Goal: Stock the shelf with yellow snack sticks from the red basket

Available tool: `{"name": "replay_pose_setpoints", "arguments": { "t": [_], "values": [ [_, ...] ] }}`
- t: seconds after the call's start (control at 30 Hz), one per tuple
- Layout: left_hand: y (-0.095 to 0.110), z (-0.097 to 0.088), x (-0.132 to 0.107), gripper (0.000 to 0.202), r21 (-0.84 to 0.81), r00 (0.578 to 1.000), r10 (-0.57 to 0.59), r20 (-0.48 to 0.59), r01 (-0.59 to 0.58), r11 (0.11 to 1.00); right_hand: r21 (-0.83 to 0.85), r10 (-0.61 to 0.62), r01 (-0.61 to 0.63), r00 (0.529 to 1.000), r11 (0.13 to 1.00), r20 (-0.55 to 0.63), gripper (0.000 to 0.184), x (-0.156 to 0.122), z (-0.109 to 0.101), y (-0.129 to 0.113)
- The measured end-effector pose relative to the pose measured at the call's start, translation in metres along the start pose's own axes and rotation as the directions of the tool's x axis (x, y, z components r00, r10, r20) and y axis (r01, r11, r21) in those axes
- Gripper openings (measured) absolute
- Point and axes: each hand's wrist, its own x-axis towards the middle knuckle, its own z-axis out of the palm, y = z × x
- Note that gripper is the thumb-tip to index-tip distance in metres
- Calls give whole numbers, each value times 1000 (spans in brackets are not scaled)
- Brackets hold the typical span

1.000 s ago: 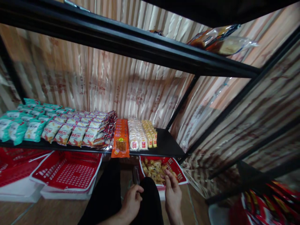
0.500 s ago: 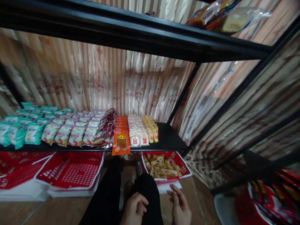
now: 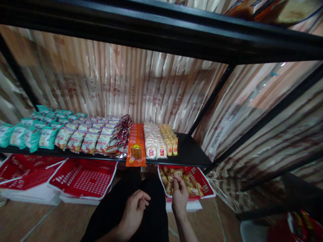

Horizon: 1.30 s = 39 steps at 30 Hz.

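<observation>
My right hand [image 3: 180, 195] reaches over the near side of a red basket [image 3: 209, 191] filled with small yellow-wrapped snack packets [image 3: 193, 191]. Its fingers stretch forward, slightly bent, with nothing visible between them; whether they touch a packet I cannot tell. My left hand [image 3: 134, 209] is loosely curled over my dark-trousered leg, and nothing shows in it. On the low black shelf [image 3: 192, 153] above the basket stand rows of yellow packets [image 3: 169, 141], white round-cake packets [image 3: 154, 143] and an orange snack bag [image 3: 135, 144] that overhangs the front edge.
Farther left on the shelf are white-and-red snack bags [image 3: 87, 139] and teal bags [image 3: 46, 136]. Another red basket [image 3: 84, 179] sits under the shelf at left. An upper black shelf beam [image 3: 141, 32] crosses overhead. Red packets [image 3: 306, 222] lie at the lower right.
My right hand has moved forward and up, from in front of the basket to over it. My left hand has shifted slightly left. The camera view has turned a little to the left.
</observation>
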Motion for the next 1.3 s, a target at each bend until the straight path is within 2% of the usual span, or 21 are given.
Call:
{"name": "replay_pose_setpoints", "arguments": {
  "t": [0.23, 0.4, 0.57, 0.67, 0.77, 0.93, 1.03, 1.17, 1.3],
  "values": [
    [3, 6, 22, 27, -54, 999, -22, -24, 21, 998, 17, 82, -83, 994, 996, 76, 38, 19, 25, 3],
    [10, 8, 44, 26, -110, 997, -12, -75, 3, 994, -27, 43, -41, 995, 999, 86, 37, 37, 28, 3],
    [6, -2, 73, 24, -85, 995, -34, -98, 25, 996, -38, 86, -83, 994, 996, 70, 42, 56, 29, 22],
    [9, -11, 98, 25, -39, 990, -40, -135, 35, 999, -39, 97, -95, 994, 995, 56, 42, 72, 33, 20],
    [17, -17, 133, 23, -46, 986, -37, -165, 30, 998, -53, 52, -47, 995, 997, 89, 38, 95, 40, 3],
    [32, -18, 194, 21, -80, 984, -16, -176, 2, 997, -80, -11, 23, 990, 997, 141, 39, 142, 52, -24],
    [37, -17, 218, 23, -72, 980, -45, -194, 32, 997, -49, -44, 51, 989, 997, 142, 40, 163, 58, -28],
    [34, -15, 231, 22, -52, 977, -63, -202, 53, 997, -15, -43, 46, 989, 999, 140, 42, 174, 64, -28],
    [23, -7, 230, 23, -36, 980, -56, -189, 50, 998, -16, -27, 29, 993, 999, 115, 42, 172, 61, -23]
  ]
}}
